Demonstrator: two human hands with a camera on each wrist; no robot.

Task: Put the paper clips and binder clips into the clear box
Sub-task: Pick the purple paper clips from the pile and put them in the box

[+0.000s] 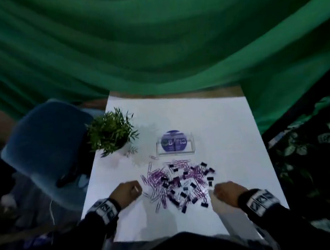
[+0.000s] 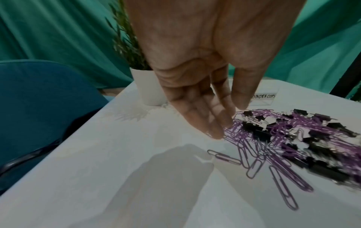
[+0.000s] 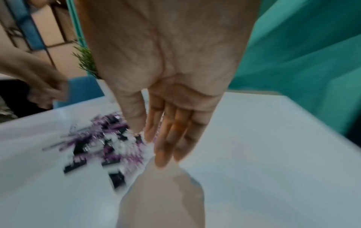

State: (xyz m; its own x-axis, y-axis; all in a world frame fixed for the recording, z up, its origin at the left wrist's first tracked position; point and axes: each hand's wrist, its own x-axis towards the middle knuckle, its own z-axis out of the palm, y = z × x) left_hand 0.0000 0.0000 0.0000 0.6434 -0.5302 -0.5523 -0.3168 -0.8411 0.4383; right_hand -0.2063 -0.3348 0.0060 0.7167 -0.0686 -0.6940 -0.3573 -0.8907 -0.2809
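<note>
Seemingly empty, both hands, left (image 2: 197, 98) and right (image 3: 168, 117), hang with straight fingers beside the clips (image 1: 177, 183), near the box (image 1: 174, 144).

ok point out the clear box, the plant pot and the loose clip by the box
clear box (image 1: 176, 153), head view, near wall
plant pot (image 2: 147, 89), left wrist view, white side
loose clip (image 1: 153, 157), head view, middle

Purple paper clips (image 1: 156, 177) (black binder clips (image 1: 210, 179))
</note>
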